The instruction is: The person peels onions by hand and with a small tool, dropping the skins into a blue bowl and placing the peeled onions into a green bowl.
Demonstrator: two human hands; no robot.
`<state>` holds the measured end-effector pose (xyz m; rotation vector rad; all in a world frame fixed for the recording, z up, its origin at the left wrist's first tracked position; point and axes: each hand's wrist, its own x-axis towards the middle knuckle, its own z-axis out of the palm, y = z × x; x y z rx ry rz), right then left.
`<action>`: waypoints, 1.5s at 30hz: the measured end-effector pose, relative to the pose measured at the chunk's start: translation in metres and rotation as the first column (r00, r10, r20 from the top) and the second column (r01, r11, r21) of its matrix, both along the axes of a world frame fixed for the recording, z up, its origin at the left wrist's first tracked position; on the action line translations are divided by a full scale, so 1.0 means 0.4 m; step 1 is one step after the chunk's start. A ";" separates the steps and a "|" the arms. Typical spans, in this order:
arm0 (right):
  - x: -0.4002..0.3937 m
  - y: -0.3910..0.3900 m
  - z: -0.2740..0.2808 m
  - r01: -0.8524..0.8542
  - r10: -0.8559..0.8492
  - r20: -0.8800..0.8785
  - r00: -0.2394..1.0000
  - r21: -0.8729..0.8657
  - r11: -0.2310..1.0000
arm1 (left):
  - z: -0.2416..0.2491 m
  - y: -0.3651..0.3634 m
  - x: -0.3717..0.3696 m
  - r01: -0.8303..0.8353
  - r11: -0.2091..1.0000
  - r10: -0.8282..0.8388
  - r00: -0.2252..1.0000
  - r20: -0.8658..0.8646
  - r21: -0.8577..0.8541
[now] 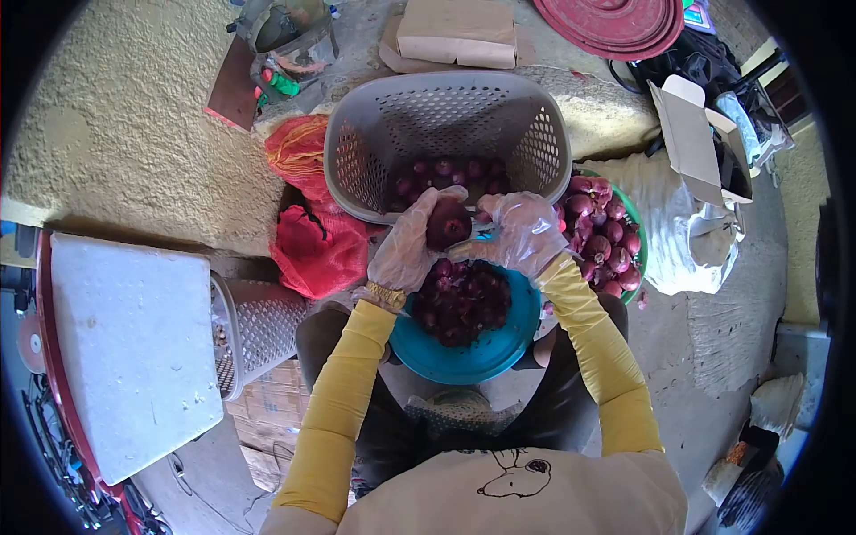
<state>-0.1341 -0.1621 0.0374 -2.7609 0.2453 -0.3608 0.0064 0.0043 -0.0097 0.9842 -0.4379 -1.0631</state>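
Observation:
My left hand, in a clear plastic glove, is closed around a dark red onion. Beside it my right hand, gloved the same way, has its fingers curled toward the onion; what they hold, if anything, is too small to make out. Below both hands, between my knees, stands a blue basin with a heap of dark red onion skins or pieces. Just beyond the hands is a grey perforated basket with several red onions at its bottom.
At the right, a green basin is heaped with red onions. Red mesh sacks lie left of the grey basket. A second basket and a white board stand at left. Cardboard lies behind.

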 end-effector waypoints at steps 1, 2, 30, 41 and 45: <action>0.001 0.009 0.016 0.014 -0.014 -0.036 0.999 0.011 1.000 | -0.002 0.002 0.004 0.018 0.999 -0.021 0.992 -0.124 -0.027; 0.003 0.014 0.025 0.029 -0.027 -0.071 0.997 0.021 0.999 | -0.004 0.004 0.008 0.031 0.998 -0.044 0.968 -0.245 -0.056; 0.019 0.016 -0.026 0.064 -0.062 0.021 0.998 -0.091 0.994 | -0.051 0.000 0.013 -0.074 0.997 0.076 0.709 0.701 -0.033; 0.018 0.026 0.001 0.131 -0.127 -0.051 0.991 0.076 0.989 | 0.021 -0.021 -0.024 -0.160 0.984 0.147 0.977 -0.157 -0.077; 0.015 0.027 -0.008 0.127 -0.129 0.020 0.991 0.079 0.989 | -0.002 -0.023 -0.019 -0.168 0.982 0.151 0.974 -0.166 -0.092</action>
